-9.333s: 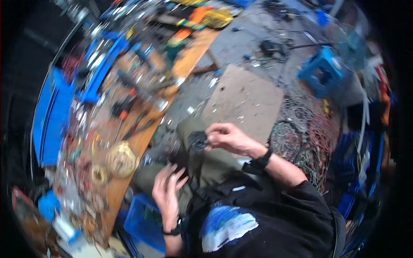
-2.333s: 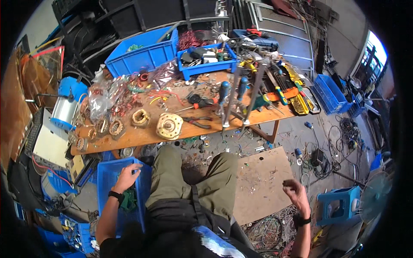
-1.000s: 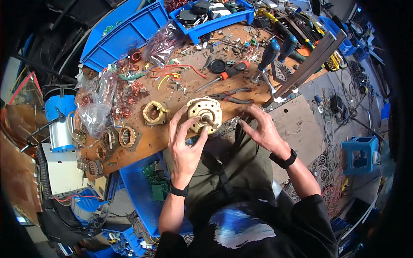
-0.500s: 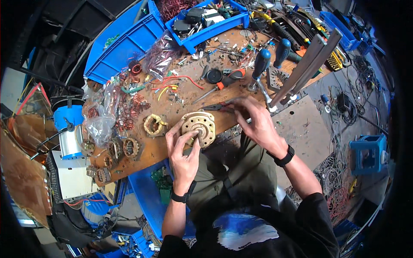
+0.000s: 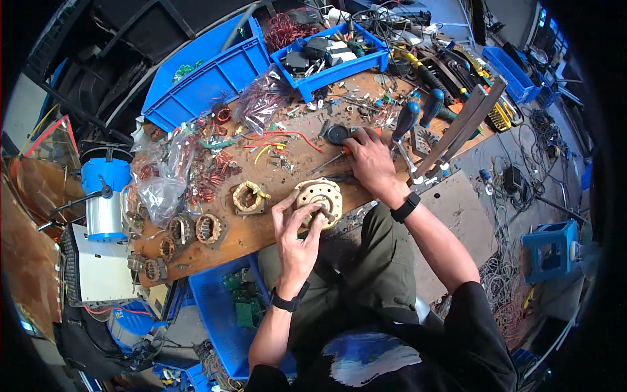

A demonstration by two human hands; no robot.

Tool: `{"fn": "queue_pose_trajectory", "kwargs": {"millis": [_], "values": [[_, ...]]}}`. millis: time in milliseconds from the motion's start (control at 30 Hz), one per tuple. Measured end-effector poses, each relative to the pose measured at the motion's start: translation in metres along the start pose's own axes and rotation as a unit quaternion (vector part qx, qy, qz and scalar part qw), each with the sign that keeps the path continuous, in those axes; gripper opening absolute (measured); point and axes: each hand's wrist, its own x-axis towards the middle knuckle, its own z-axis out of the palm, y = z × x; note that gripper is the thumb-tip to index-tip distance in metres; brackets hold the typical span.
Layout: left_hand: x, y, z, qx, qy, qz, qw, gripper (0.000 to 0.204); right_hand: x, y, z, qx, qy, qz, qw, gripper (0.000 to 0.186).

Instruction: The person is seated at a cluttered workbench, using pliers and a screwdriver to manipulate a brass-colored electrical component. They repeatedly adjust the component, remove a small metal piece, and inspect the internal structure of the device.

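Note:
My left hand (image 5: 297, 235) grips the cream round motor end cover (image 5: 333, 198) with a central shaft at the bench's near edge. My right hand (image 5: 372, 160) lies over the orange-and-black screwdriver (image 5: 346, 151), fingers curled on its handle and partly hiding it. Dark pliers (image 5: 338, 177) lie just beneath that hand, a round black part (image 5: 337, 134) beside its fingertips. Left of the cover are a wound stator (image 5: 248, 197) and several smaller stators (image 5: 208, 228).
Upright blue-handled tools (image 5: 407, 121) and metal bars (image 5: 467, 121) stand at right. Blue bins (image 5: 196, 95) line the back. Wire scraps and bags (image 5: 163, 202) cover the wooden bench (image 5: 196, 258). A blue stool (image 5: 548, 251) is at right, a crate (image 5: 215, 313) below.
Earlier my hands were off the bench; then my left hand took the cover. Since half a second ago my right hand has moved farther up, from the pliers to the screwdriver's handle.

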Motion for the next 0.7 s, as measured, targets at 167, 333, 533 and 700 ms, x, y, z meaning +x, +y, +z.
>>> {"fn": "queue_pose_trajectory", "kwargs": {"millis": [167, 333, 533, 700], "values": [[-0.001, -0.001, 0.001, -0.024, 0.011, -0.007, 1.000, 0.022, 0.003, 0.001, 0.000, -0.024, -0.011, -0.004, 1.000, 0.026], [0.003, -0.001, -0.003, -0.052, 0.004, 0.018, 0.998, 0.028, 0.007, -0.004, -0.018, 0.004, 0.065, -0.037, 0.997, 0.028], [-0.002, -0.002, -0.016, -0.059, 0.002, 0.041, 0.997, 0.047, 0.020, -0.038, -0.072, 0.277, 0.059, -0.005, 0.959, 0.033], [-0.008, 0.006, -0.026, -0.104, 0.090, 0.069, 0.988, 0.050, 0.011, -0.062, -0.124, 0.543, -0.005, 0.096, 0.834, 0.038]]}}
